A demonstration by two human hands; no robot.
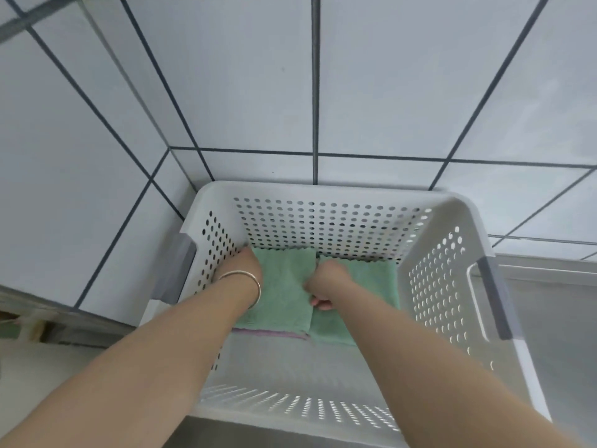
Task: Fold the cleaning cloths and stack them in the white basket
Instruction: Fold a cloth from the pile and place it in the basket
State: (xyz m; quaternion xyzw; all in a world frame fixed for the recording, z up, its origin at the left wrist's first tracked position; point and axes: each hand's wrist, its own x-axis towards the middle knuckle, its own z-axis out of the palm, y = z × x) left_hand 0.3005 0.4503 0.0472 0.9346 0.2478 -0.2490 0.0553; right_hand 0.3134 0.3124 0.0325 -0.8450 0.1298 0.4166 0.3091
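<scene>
The white perforated basket (323, 189) stands against a tiled wall, and both my arms reach down into it. Two folded green cloths lie side by side on its floor at the far end: a left green cloth (284, 289) and a right green cloth (371, 279). A purple cloth edge (271, 333) shows under the left one. My left hand (242, 263), with a bangle on the wrist, rests on the left cloth's far left corner, fingers hidden. My right hand (324, 286) is bunched at the seam between the two cloths, fingers curled on the left cloth's right edge.
Grey handles sit on the basket's left side (176, 270) and right side (494, 295). White tiles with dark grout cover the wall behind and to the left. A grey metal surface (555, 334) lies right of the basket. The near half of the basket floor is bare.
</scene>
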